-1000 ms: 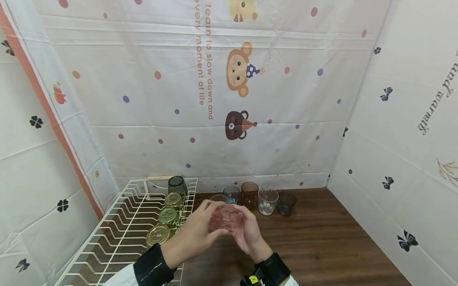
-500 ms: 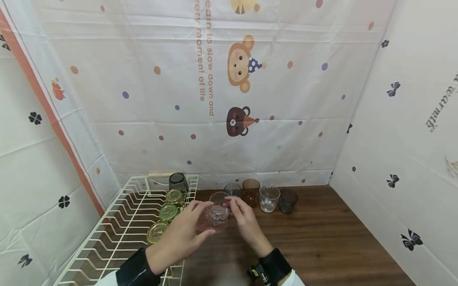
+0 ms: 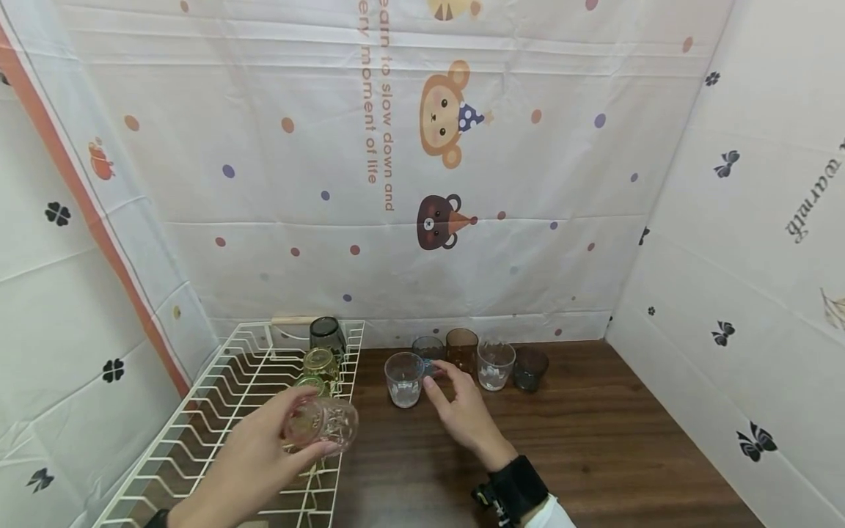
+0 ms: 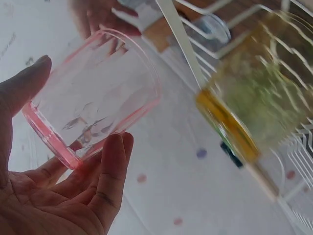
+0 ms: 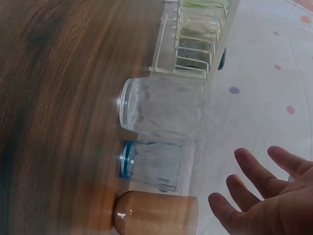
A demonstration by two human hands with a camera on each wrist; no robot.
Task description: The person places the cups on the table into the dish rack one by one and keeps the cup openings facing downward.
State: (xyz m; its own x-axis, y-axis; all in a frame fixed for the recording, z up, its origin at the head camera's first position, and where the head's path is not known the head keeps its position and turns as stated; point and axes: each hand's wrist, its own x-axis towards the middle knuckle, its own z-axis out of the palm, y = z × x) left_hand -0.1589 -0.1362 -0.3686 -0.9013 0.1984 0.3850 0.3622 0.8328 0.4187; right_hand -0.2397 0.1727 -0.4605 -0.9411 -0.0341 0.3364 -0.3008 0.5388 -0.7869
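Observation:
My left hand (image 3: 254, 455) holds a pink drinking glass (image 3: 322, 424) between thumb and fingers, over the right edge of the white wire dish rack (image 3: 218, 440). The left wrist view shows the pink glass (image 4: 100, 93) tilted, its thick base toward the palm. My right hand (image 3: 465, 418) has its fingers spread and holds nothing. It is just right of a clear glass (image 3: 404, 385) and in front of a blue-based glass (image 3: 428, 346). The right wrist view shows the fingertips (image 5: 243, 155) apart from the upright clear glass (image 5: 166, 105) and blue-based glass (image 5: 156, 164).
A brown glass (image 3: 461, 348), another clear glass (image 3: 495, 367) and a dark glass (image 3: 530, 369) continue the row along the back wall. Along the rack's right side stand a dark grey glass (image 3: 326, 334), a yellow glass (image 3: 320, 361) and a green glass (image 3: 310, 382).
Both hands were around the pink glass; the right hand has let go and moved slightly right. The left hand has carried the glass left to the rack's edge, uncovering the front clear glass.

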